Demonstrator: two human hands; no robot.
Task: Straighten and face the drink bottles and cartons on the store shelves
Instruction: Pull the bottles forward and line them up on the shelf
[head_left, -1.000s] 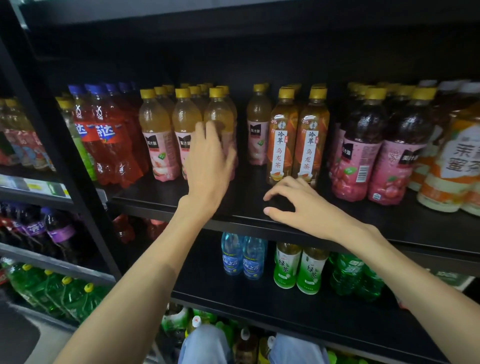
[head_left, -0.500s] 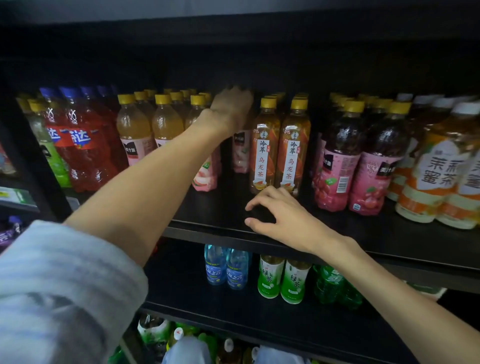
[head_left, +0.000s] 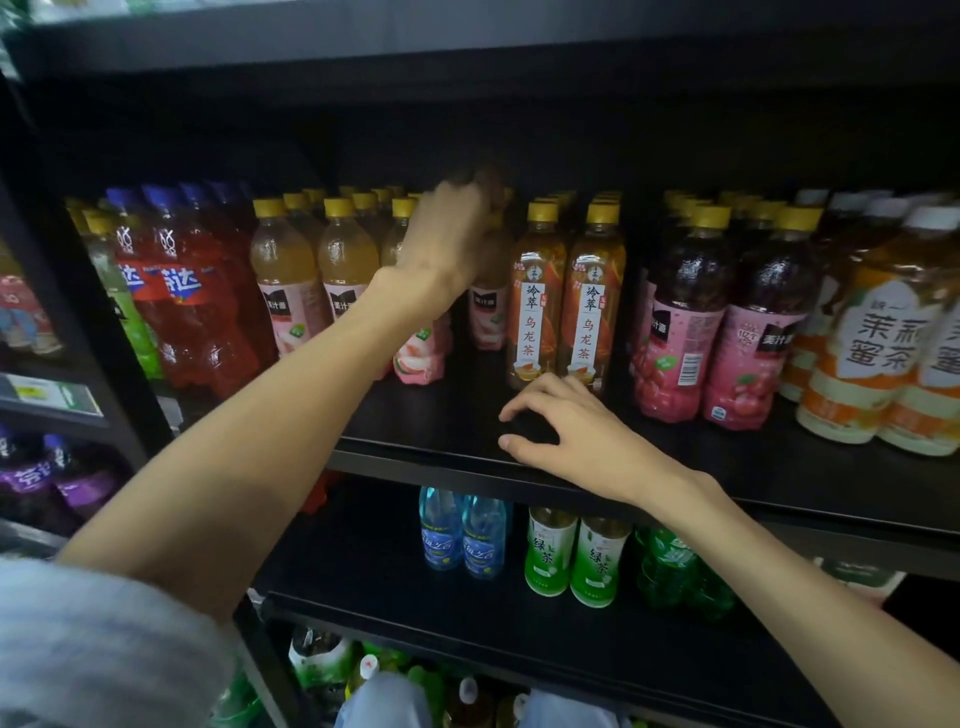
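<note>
Black shelf (head_left: 426, 415) bears the loosely curled, empty right hand (head_left: 582, 436); outstretched left hand (head_left: 452, 234) grips a set-back peach bottle (head_left: 488, 306).

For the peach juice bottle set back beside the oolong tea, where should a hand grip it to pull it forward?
Best around the neck, just under the cap, from above and in front. The peach juice bottle stands recessed between neighbouring bottles, so its sides are crowded. The left hand already reaches there; its grip is blurred.

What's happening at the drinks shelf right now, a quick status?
Left hand on top of a set-back peach bottle. Right hand resting on the shelf edge, holding nothing. Oolong tea bottles crowd the right.
</note>
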